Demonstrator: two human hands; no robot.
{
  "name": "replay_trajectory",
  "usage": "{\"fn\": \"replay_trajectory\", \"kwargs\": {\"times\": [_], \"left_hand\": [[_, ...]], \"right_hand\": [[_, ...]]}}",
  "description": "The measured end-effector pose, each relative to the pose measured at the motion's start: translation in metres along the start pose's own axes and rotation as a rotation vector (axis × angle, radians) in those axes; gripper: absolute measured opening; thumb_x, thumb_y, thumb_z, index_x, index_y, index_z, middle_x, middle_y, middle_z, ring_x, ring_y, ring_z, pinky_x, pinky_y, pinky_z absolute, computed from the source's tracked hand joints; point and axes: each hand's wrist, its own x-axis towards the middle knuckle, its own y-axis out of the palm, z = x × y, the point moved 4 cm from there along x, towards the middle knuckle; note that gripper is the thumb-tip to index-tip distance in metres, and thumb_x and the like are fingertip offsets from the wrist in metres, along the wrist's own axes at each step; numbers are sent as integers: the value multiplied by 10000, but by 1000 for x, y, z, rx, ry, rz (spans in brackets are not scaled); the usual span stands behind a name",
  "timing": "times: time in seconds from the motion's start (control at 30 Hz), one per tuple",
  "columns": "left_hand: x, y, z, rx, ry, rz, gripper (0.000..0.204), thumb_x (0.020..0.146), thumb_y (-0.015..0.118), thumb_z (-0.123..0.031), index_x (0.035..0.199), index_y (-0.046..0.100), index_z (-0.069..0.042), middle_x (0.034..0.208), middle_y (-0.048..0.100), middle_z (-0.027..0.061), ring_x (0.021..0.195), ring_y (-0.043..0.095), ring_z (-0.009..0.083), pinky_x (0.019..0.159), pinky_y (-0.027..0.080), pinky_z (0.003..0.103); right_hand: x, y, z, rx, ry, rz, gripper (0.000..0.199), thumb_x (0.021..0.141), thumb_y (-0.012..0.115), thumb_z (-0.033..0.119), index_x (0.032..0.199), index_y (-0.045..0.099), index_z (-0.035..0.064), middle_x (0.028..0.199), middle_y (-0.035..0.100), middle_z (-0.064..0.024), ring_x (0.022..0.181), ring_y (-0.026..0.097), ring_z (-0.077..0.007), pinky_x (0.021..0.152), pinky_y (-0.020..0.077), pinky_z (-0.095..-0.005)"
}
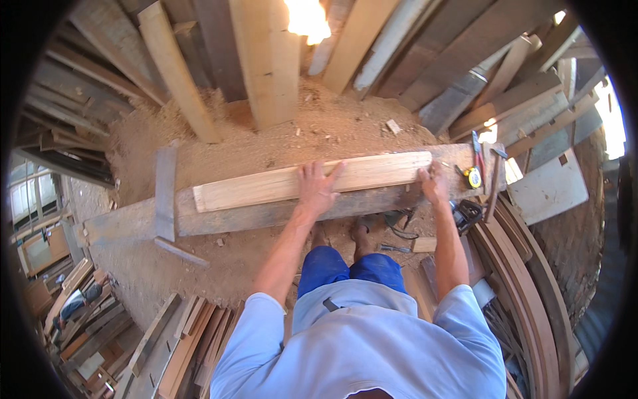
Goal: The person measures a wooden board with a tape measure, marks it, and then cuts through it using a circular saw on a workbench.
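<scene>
A pale wooden board [266, 187] lies lengthwise on a long, weathered bench plank [359, 203], in front of me. My left hand [318, 188] rests on the board near its middle, fingers stretched out and spread. At the board's right end, my right hand [434, 183] is closed with its thumb and fingers against the end edge. Just right of that hand, on the bench, are a yellow tape measure [472, 177], a red-handled tool [478, 153] and a hammer [494, 187].
A dark power tool [468, 214] sits beside the bench's right end. A loose crosspiece [165, 193] lies over the bench's left part. Tall planks [266, 66] lean beyond the sawdust-covered ground. Curved timbers [522, 286] are stacked at my right, and more boards [189, 346] lie behind left.
</scene>
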Motion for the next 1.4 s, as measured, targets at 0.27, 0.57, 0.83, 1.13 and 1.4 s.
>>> {"fn": "replay_trajectory", "kwargs": {"times": [0.27, 0.57, 0.83, 1.13, 1.4], "left_hand": [[-174, 8, 80, -461, -434, -693, 466, 881, 751, -298, 1204, 574, -12, 1228, 553, 233, 1199, 507, 375, 1034, 382, 523], [-406, 4, 339, -727, -1768, -931, 819, 905, 713, -557, 1278, 483, 135, 1287, 583, 284, 1207, 592, 383, 978, 471, 539], [-342, -117, 475, 336, -1330, -378, 975, 914, 638, -629, 1586, 289, -15, 1513, 461, 313, 1366, 494, 467, 1162, 360, 565], [-385, -83, 527, -545, -1265, -513, 533, 972, 681, -320, 1325, 546, 57, 1094, 701, 230, 1008, 681, 370, 828, 553, 444], [-271, -159, 360, -1131, -784, -854, 435, 972, 646, -139, 1337, 435, -36, 933, 633, 87, 687, 588, 118, 556, 502, 279]], "right_hand": [[-14, -1, -59, 218, 175, -20, 632, 950, 676, 285, 1444, 508, -70, 1257, 675, -256, 1152, 662, -327, 1016, 496, -396], [-87, 30, -31, 335, 296, 87, 569, 875, 593, 89, 1403, 519, -110, 1272, 648, -297, 1183, 645, -384, 1031, 487, -426], [-118, -13, 25, 46, 213, 135, 528, 878, 604, 148, 1351, 595, -87, 1210, 683, -293, 1157, 658, -392, 1025, 494, -422], [-129, 31, 43, 50, 238, 200, 424, 864, 657, 239, 1182, 691, -40, 1065, 719, -262, 997, 700, -368, 898, 539, -435], [-134, 18, 137, 117, 59, 145, 446, 886, 641, 208, 1254, 658, -43, 1201, 687, -285, 1152, 642, -446, 1027, 501, -454]]}}
